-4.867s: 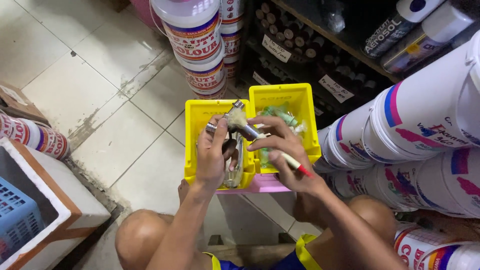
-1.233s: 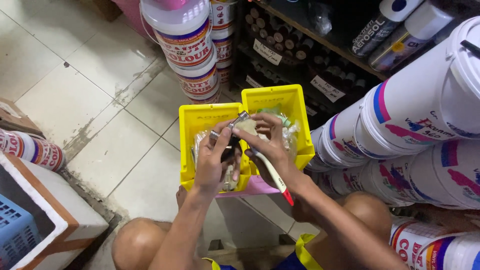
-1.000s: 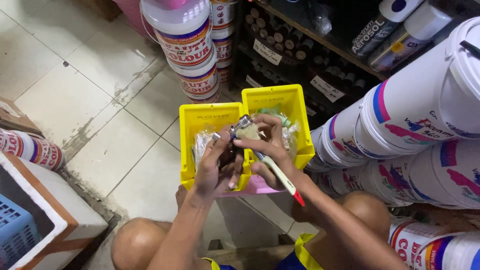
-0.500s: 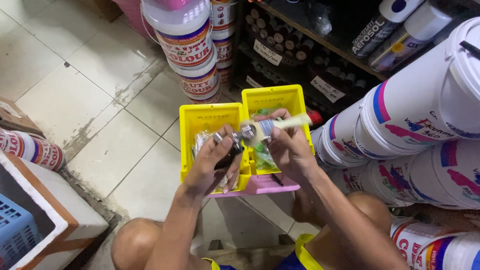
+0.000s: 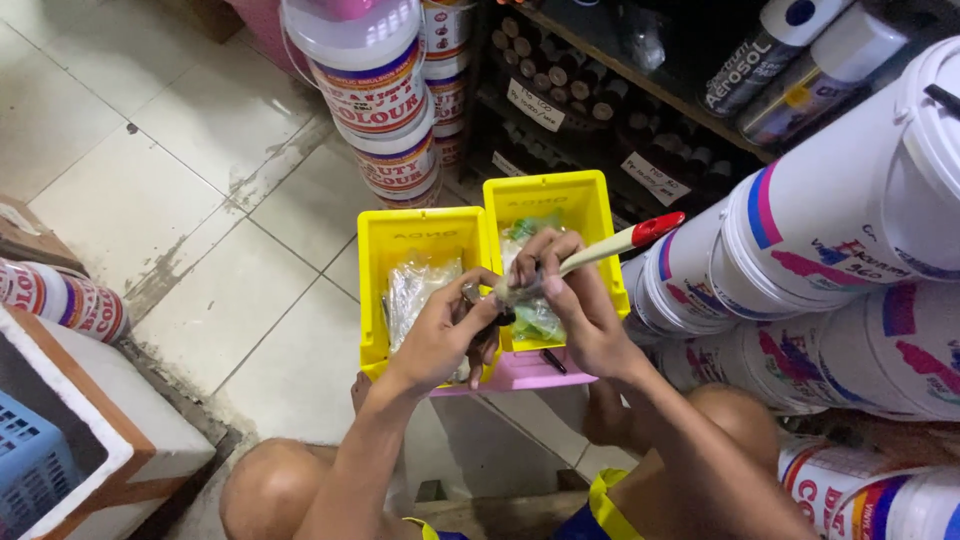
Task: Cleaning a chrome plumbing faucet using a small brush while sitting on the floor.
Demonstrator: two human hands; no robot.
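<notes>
L of the hands: tiled floor (image 5: pixel 150 200), blue crate (image 5: pixel 30 470). L hand (image 5: pixel 440 335) sits over the left bin (image 5: pixel 372 290), fingers curled shut on a small dark piece at the brush's near end; what it is, can't tell. Bagged stock (image 5: pixel 415 290) lies under it. R hand (image 5: pixel 575 310), just beside over the right bin (image 5: pixel 590 215), is closed round the brush (image 5: pixel 610 243). Brush's long axis runs up-right, red tip away from both hands; R hand nearer the handle. Paint pails (image 5: pixel 850 230) stacked to the R.
</notes>
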